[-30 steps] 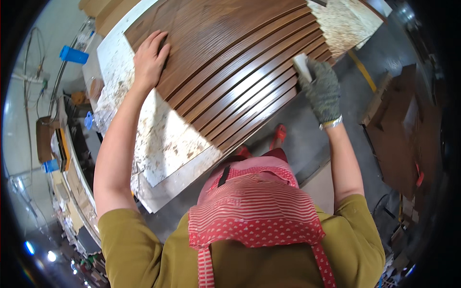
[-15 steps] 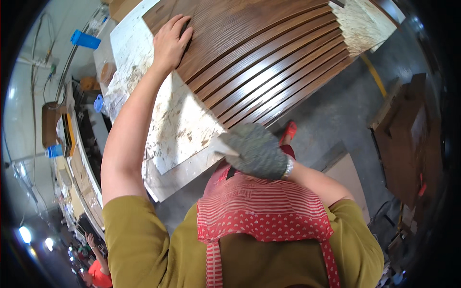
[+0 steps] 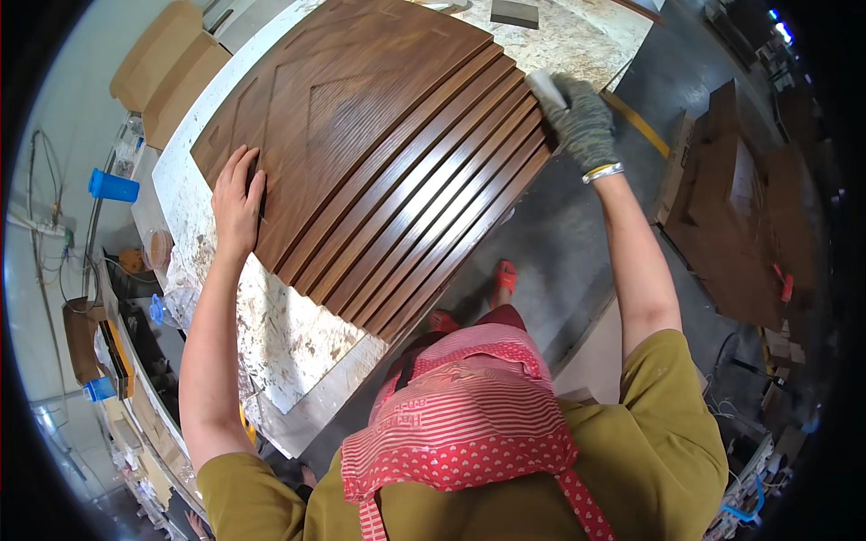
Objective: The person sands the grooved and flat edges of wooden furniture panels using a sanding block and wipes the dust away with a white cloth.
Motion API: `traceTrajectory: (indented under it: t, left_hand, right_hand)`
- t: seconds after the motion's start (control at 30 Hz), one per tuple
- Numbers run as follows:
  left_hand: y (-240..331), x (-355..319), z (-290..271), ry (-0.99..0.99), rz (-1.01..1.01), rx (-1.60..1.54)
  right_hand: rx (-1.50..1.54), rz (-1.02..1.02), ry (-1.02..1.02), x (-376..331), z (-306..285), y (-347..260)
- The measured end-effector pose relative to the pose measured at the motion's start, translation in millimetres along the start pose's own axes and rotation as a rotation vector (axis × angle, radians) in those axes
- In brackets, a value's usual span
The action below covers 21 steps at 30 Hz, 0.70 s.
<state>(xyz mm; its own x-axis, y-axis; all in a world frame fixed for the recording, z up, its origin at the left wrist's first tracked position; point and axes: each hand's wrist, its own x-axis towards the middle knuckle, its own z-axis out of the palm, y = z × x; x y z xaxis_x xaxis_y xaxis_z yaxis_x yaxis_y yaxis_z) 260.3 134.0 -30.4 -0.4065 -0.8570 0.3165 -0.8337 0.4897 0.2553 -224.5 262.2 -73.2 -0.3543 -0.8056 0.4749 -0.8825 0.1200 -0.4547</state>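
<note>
A stack of brown wood-grain panels (image 3: 361, 117) lies fanned out, their long edges stepped toward me. My bare left hand (image 3: 236, 200) rests on the left end of the top panel, fingers stretched over its surface. At the right end of the stepped edges is my right hand (image 3: 582, 122), in a grey-green knit glove. Its fingers are closed around a pale, flat pad-like piece (image 3: 547, 90), which is at or against the panel ends. I cannot make out its exact kind.
The panels lie on a stained white worktable (image 3: 289, 352). A dark grey block (image 3: 515, 13) sits at its far side. Left are an open cardboard box (image 3: 171, 72) and a blue cup (image 3: 114, 186). Brown cartons (image 3: 722, 207) stand on the floor at right.
My right hand has swung from the panels' near left corner out to their far right end, with the pale piece in it. My left hand stays on the top panel's left end.
</note>
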Motion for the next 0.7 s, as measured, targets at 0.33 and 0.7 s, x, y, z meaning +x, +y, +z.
traceTrajectory:
  t: [0.33,0.7]
  left_hand:
    - [1.2,0.3,0.2,0.036,0.020,-0.020]
    - [-9.3,-0.8,9.3,0.101,0.047,-0.011]
  right_hand:
    - [-0.002,-0.063,0.092,-22.9,-5.2,-21.7]
    - [0.166,-0.384,-0.185,-132.9,6.7,-162.9]
